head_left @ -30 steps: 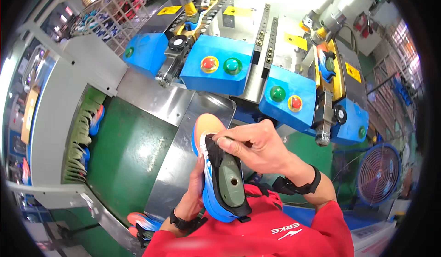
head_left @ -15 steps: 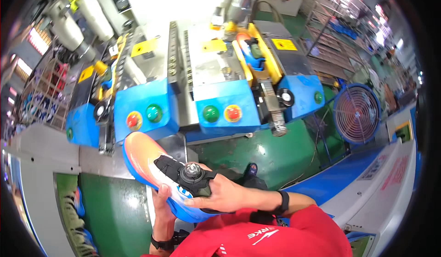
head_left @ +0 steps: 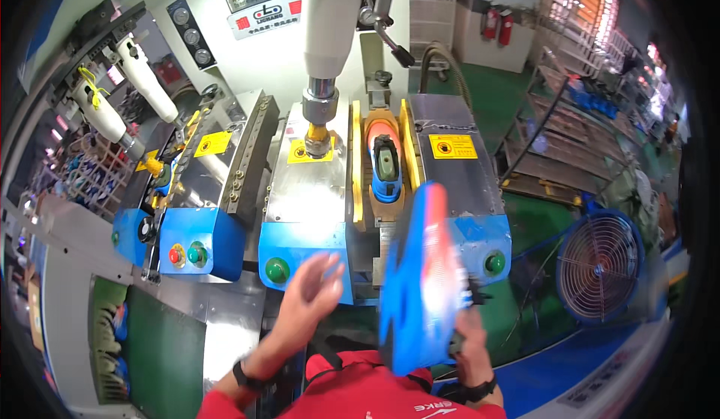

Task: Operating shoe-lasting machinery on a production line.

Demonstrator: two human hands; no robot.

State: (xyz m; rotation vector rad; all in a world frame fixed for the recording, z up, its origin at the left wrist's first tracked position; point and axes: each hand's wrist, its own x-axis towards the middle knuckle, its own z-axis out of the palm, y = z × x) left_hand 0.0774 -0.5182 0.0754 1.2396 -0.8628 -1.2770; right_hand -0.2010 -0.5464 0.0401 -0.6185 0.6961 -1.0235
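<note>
Blue-and-orange shoe (head_left: 421, 295) near, right of centre, in bare right hand (head_left: 471, 336). Bare left hand (head_left: 309, 295) left of shoe, apart from it, on near side of blue box (head_left: 304, 237) with round green button (head_left: 277, 270). Beyond held shoe: second blue-and-orange shoe (head_left: 386, 157), between two upright yellow plates (head_left: 358, 175). Left of these plates: flat steel plate (head_left: 300, 194), white cylinder (head_left: 328, 25) above it. Right: round blue-framed fan (head_left: 598, 269); farther, metal rack with wooden shelves (head_left: 559, 138).

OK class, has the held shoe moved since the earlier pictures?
Yes, the held shoe moved right: from below the left red-buttoned blue box to overlapping the rightmost blue box in view.
</note>
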